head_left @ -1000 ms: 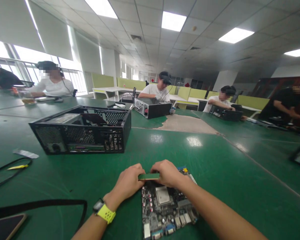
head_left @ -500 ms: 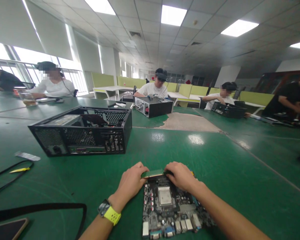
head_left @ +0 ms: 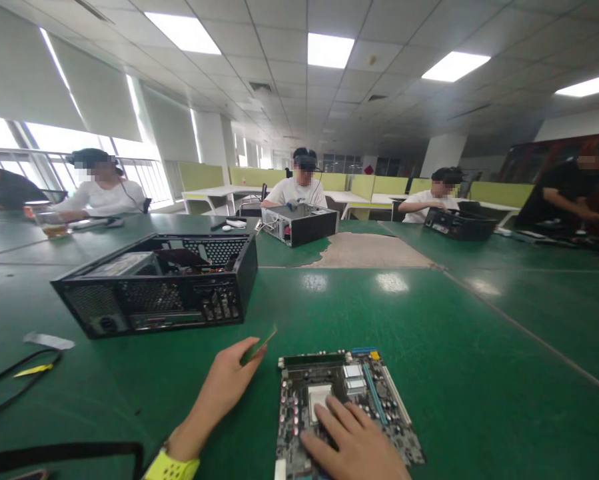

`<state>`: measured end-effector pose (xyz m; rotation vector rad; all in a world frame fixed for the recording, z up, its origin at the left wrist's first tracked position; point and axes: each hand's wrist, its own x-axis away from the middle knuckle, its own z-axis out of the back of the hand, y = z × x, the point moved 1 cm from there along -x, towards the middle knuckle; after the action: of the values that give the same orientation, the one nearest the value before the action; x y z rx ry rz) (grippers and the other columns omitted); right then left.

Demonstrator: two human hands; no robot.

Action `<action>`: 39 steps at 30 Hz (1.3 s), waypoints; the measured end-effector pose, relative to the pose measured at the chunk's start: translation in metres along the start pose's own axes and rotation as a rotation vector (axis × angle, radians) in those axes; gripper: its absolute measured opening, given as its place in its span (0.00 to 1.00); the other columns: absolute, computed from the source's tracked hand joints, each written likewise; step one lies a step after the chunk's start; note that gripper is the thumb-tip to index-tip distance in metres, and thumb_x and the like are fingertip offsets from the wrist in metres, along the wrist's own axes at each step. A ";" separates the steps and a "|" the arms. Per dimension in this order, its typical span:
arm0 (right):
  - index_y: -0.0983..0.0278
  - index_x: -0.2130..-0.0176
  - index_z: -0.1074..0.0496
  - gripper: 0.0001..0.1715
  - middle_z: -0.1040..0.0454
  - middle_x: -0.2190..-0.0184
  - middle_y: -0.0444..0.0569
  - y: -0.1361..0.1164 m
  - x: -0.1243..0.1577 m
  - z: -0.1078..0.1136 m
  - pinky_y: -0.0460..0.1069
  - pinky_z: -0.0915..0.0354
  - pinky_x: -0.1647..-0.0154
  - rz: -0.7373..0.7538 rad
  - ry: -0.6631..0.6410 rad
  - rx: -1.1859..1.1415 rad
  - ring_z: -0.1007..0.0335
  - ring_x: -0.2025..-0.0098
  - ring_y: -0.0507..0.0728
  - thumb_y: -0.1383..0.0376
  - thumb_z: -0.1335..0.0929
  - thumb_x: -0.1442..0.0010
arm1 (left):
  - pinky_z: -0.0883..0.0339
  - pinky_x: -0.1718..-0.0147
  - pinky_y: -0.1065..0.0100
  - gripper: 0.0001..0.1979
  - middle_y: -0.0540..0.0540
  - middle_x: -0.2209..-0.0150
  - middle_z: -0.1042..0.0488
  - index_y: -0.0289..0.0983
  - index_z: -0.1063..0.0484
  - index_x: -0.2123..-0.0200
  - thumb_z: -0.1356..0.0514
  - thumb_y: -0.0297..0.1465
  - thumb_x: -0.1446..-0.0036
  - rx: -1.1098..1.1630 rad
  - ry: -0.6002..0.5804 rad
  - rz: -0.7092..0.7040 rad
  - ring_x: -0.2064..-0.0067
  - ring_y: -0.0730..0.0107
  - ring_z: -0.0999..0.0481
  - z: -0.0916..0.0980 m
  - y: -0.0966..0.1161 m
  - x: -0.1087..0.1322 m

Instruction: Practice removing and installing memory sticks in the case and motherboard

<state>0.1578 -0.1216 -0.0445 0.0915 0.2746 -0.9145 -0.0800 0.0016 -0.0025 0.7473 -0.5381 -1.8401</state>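
My left hand (head_left: pixel 225 381), a yellow-green watch band on its wrist, pinches a thin green memory module (head_left: pixel 265 341) seen nearly edge-on. This module is held off the board, to its left. The motherboard (head_left: pixel 354 400) lies flat on the green table in front of me. Over it rests my right hand (head_left: pixel 355 437), fingers spread, the tips at the silver processor (head_left: pixel 318 401). Part of the board's near side is hidden under that hand. Along the board's far edge runs a dark green strip (head_left: pixel 314 361) between white clips; whether a module sits there I cannot tell.
An open black computer case (head_left: pixel 179 320) stands at the left. Cables (head_left: pixel 16 380) with a yellow tag and a silver strip (head_left: pixel 49 341) lie nearby. Across the table, a co-worker (head_left: pixel 299 190) works at another case (head_left: pixel 304 225); others sit around. The tabletop has a bare patch (head_left: pixel 374 251).
Both hands were on the module at the board's far edge. My right hand has let go and come back over the processor; my left has carried the module left and down. The view has tilted up.
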 end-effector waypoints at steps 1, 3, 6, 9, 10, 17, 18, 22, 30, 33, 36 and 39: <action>0.50 0.46 0.35 0.22 0.30 0.46 0.50 0.000 0.001 -0.005 0.58 0.31 0.56 -0.034 -0.005 0.023 0.32 0.48 0.68 0.54 0.34 0.40 | 0.37 0.61 0.69 0.22 0.47 0.65 0.23 0.36 0.26 0.62 0.49 0.47 0.42 -0.013 0.018 0.039 0.63 0.62 0.27 0.004 0.000 0.002; 0.52 0.47 0.33 0.24 0.31 0.45 0.51 0.005 0.002 -0.008 0.56 0.30 0.56 -0.102 -0.017 -0.007 0.31 0.49 0.67 0.53 0.33 0.43 | 0.38 0.65 0.69 0.23 0.49 0.69 0.24 0.36 0.26 0.65 0.49 0.49 0.44 -0.033 0.050 0.109 0.65 0.62 0.27 0.010 0.002 0.008; 0.55 0.50 0.30 0.18 0.29 0.46 0.47 0.022 0.009 0.000 0.51 0.31 0.54 -0.186 -0.007 -0.071 0.29 0.51 0.60 0.64 0.35 0.41 | 0.39 0.66 0.70 0.23 0.50 0.71 0.26 0.36 0.27 0.67 0.48 0.49 0.45 -0.037 0.067 0.158 0.65 0.62 0.28 0.015 0.003 0.016; 0.55 0.50 0.29 0.19 0.28 0.48 0.46 0.062 0.028 0.013 0.50 0.33 0.53 -0.261 0.028 -0.053 0.29 0.50 0.58 0.67 0.38 0.39 | 0.40 0.67 0.70 0.22 0.50 0.71 0.27 0.36 0.28 0.67 0.48 0.48 0.44 -0.028 0.049 0.171 0.66 0.63 0.29 0.013 0.005 0.021; 0.56 0.50 0.28 0.19 0.27 0.49 0.46 0.083 0.038 0.017 0.51 0.33 0.53 -0.299 0.035 -0.039 0.29 0.50 0.58 0.65 0.39 0.38 | 0.40 0.67 0.70 0.21 0.50 0.71 0.27 0.36 0.28 0.68 0.48 0.48 0.44 -0.022 0.039 0.171 0.66 0.63 0.29 0.012 0.007 0.022; 0.60 0.57 0.23 0.23 0.22 0.56 0.50 0.282 0.140 0.048 0.56 0.34 0.50 -0.652 0.062 0.017 0.27 0.54 0.63 0.54 0.40 0.41 | 0.39 0.63 0.68 0.17 0.48 0.65 0.24 0.36 0.28 0.62 0.45 0.43 0.45 0.020 -0.031 0.198 0.62 0.60 0.27 -0.008 0.020 0.023; 0.62 0.58 0.22 0.24 0.23 0.56 0.52 0.296 0.145 0.052 0.58 0.35 0.50 -0.698 0.107 0.041 0.27 0.54 0.64 0.54 0.40 0.43 | 0.38 0.61 0.67 0.17 0.47 0.63 0.24 0.36 0.28 0.60 0.45 0.41 0.46 0.038 -0.052 0.197 0.60 0.60 0.27 -0.012 0.023 0.023; 0.69 0.59 0.24 0.26 0.25 0.54 0.60 0.252 0.103 0.062 0.62 0.42 0.45 -0.803 0.517 0.151 0.32 0.50 0.67 0.56 0.41 0.43 | 0.38 0.55 0.67 0.15 0.45 0.59 0.24 0.36 0.27 0.58 0.45 0.36 0.46 0.081 -0.138 0.102 0.56 0.60 0.27 -0.029 0.040 0.023; 0.61 0.50 0.28 0.24 0.23 0.66 0.47 0.036 -0.046 0.021 0.47 0.35 0.63 -0.459 0.005 -0.702 0.28 0.66 0.56 0.57 0.32 0.46 | 0.40 0.51 0.64 0.19 0.47 0.57 0.25 0.43 0.29 0.51 0.41 0.36 0.47 -0.040 -0.187 -0.041 0.54 0.62 0.29 -0.031 0.044 0.028; 0.63 0.56 0.25 0.18 0.24 0.62 0.50 0.034 -0.036 0.017 0.49 0.38 0.56 -0.564 0.068 -0.536 0.30 0.59 0.58 0.58 0.33 0.45 | 0.45 0.47 0.59 0.22 0.45 0.50 0.28 0.42 0.31 0.48 0.41 0.38 0.48 -0.186 -0.086 0.024 0.48 0.58 0.32 -0.017 0.024 0.035; 0.63 0.59 0.25 0.16 0.25 0.61 0.50 0.045 -0.014 0.023 0.49 0.40 0.54 -0.587 0.054 -0.509 0.32 0.56 0.58 0.58 0.33 0.44 | 0.42 0.50 0.60 0.21 0.45 0.51 0.28 0.41 0.29 0.51 0.40 0.39 0.50 -0.253 -0.153 0.073 0.50 0.58 0.32 -0.011 0.013 0.041; 0.62 0.58 0.25 0.16 0.24 0.65 0.48 0.049 -0.001 0.030 0.49 0.39 0.57 -0.604 -0.025 -0.532 0.31 0.61 0.57 0.57 0.34 0.44 | 0.41 0.57 0.63 0.15 0.47 0.59 0.27 0.41 0.27 0.59 0.38 0.35 0.53 -0.316 -0.246 0.063 0.55 0.59 0.31 -0.012 0.015 0.040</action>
<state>0.2020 -0.0969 -0.0172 -0.5192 0.5295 -1.4076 -0.0732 -0.0416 -0.0112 0.2918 -0.4063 -1.9107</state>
